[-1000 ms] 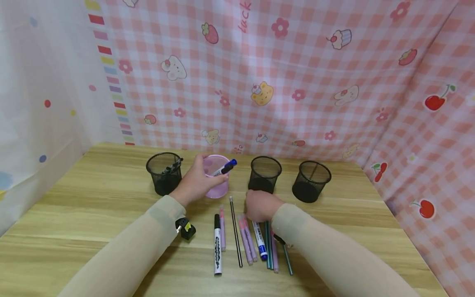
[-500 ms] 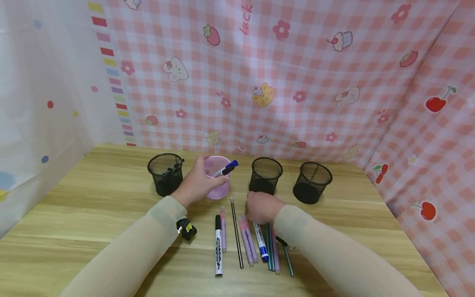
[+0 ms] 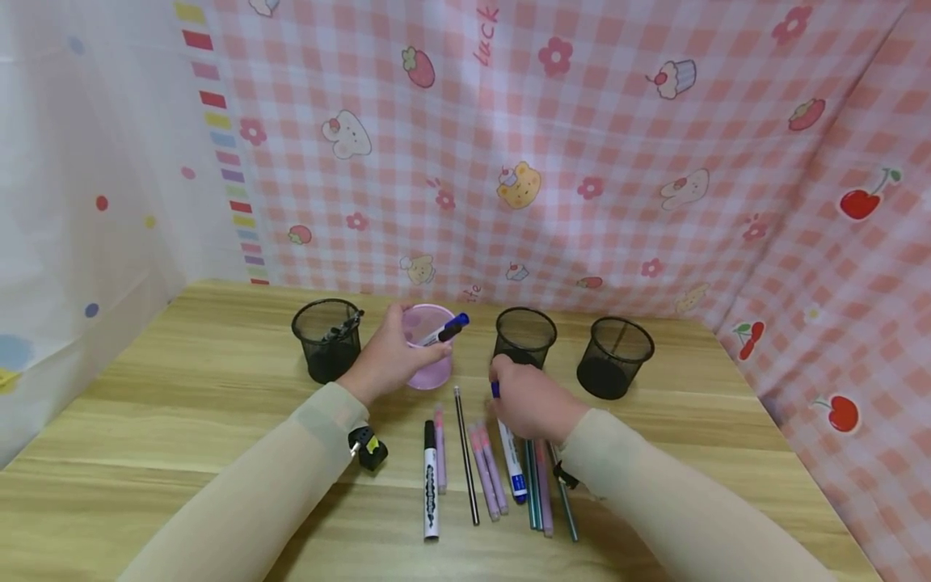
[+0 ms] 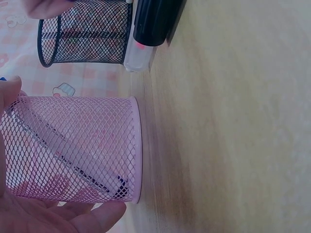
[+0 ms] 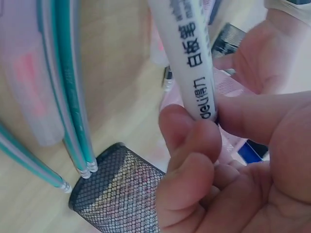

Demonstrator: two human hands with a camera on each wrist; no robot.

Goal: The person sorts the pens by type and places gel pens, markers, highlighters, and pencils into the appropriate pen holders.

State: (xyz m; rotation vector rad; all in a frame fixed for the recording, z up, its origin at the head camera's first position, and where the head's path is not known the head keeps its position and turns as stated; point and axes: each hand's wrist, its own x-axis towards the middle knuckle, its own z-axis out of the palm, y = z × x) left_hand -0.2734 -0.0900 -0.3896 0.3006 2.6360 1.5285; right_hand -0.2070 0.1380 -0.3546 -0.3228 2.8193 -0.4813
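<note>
My left hand (image 3: 393, 360) grips the pink mesh pen cup (image 3: 432, 373) by its side, thumb at the rim. Two whiteboard markers (image 3: 452, 326), one blue-capped and one black-capped, lean out of that cup. In the right wrist view, my right hand (image 5: 194, 170) pinches a white whiteboard marker (image 5: 187, 53) at one end between thumb and fingers. The head view has this marker slanting toward me under the hand, its blue end nearest me. Beside it lie green pencils (image 3: 534, 493) and purple pens with pink parts (image 3: 489, 477).
A black mesh cup (image 3: 330, 356) with dark items inside stands left of the pink one. Two more black mesh cups (image 3: 525, 331) stand to the right. A black-capped marker (image 3: 431, 493) and a dark striped pencil (image 3: 467, 461) lie in front. Patterned cloth (image 3: 451, 162) hangs behind the table.
My right hand has turned and lifted slightly, so a blue bit now shows at its fingertips. My left hand stays on the pink pen cup.
</note>
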